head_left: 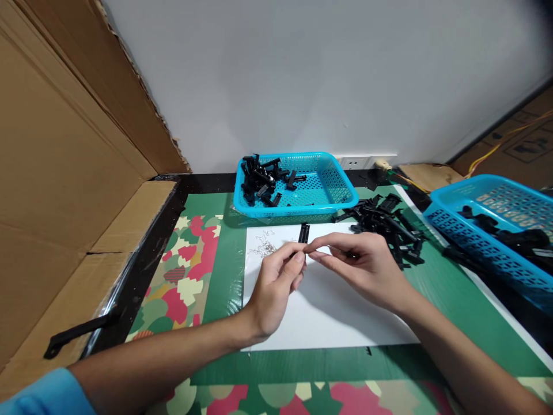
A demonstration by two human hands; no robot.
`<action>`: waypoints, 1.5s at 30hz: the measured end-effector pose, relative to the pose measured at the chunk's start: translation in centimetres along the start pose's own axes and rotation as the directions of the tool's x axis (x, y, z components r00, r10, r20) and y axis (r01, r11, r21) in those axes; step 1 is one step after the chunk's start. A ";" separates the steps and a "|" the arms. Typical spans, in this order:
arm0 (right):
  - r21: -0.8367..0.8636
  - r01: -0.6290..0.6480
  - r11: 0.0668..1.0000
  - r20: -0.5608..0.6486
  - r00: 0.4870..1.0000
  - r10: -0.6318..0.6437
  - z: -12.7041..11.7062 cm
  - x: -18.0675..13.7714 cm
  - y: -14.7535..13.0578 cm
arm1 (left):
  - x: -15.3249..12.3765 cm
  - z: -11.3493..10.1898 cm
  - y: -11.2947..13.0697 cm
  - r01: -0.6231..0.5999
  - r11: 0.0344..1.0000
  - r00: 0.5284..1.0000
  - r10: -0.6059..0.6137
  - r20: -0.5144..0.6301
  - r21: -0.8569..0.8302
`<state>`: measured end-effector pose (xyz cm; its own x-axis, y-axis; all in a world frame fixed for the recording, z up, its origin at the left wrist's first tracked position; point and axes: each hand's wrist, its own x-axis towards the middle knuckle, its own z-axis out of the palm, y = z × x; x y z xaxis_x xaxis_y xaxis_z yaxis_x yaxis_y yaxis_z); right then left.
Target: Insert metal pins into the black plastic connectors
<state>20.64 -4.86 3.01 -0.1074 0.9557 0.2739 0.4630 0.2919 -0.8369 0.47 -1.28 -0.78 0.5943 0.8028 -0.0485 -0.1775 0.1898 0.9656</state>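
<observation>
My left hand (276, 288) and my right hand (358, 265) meet fingertip to fingertip over a white sheet (328, 317). The left hand's fingers are curled in a pinch on a small black plastic part (303, 233) that sticks up from between the fingers. My right hand pinches at the same spot; what its fingertips hold is too small to name. A small pile of thin metal springs (262, 248) lies on the sheet just left of the hands.
A blue basket (337, 190) with several black parts stands behind the sheet. A loose heap of black parts (384, 225) lies to the right. A second blue basket (488, 230) sits at the far right. Cardboard (56, 190) walls the left side.
</observation>
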 end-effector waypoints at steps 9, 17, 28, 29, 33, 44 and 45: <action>0.133 -0.091 0.987 0.089 0.993 0.079 -0.4 0.1 0.3 | 0.0 -0.1 0.1 -0.008 1.000 0.999 0.007 0.053 0.010; 0.120 -0.135 0.984 0.087 0.988 0.125 -0.2 0.1 0.7 | 0.0 -0.1 0.1 0.026 1.000 0.998 -0.027 0.055 0.018; 0.095 -0.194 0.976 0.113 0.977 0.183 -0.1 0.1 -0.2 | 0.2 0.2 -0.7 -0.062 0.994 0.998 0.060 0.021 0.090; 0.076 -0.188 0.979 0.120 0.977 0.179 -0.2 0.1 -0.3 | 0.2 0.1 -0.7 -0.068 0.992 0.998 0.067 0.016 0.106; 0.031 -0.196 0.980 0.135 0.972 0.191 -0.4 0.0 -0.3 | 0.1 0.0 -0.8 -0.068 0.983 0.997 0.071 -0.015 0.170; 0.084 -0.257 0.963 0.190 0.953 0.237 -0.7 0.3 0.2 | 0.1 0.2 -0.8 -0.074 0.967 0.997 0.077 -0.005 0.243; 0.087 -0.263 0.961 0.191 0.951 0.243 -0.7 0.3 0.2 | 0.1 0.1 -0.8 -0.070 0.966 0.997 0.074 -0.007 0.248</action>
<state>21.34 -4.55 3.26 -0.1578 0.9869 -0.0339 0.3971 0.0319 -0.9172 0.76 -1.45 -1.49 0.5741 0.8185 0.0216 -0.0189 -0.0131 0.9997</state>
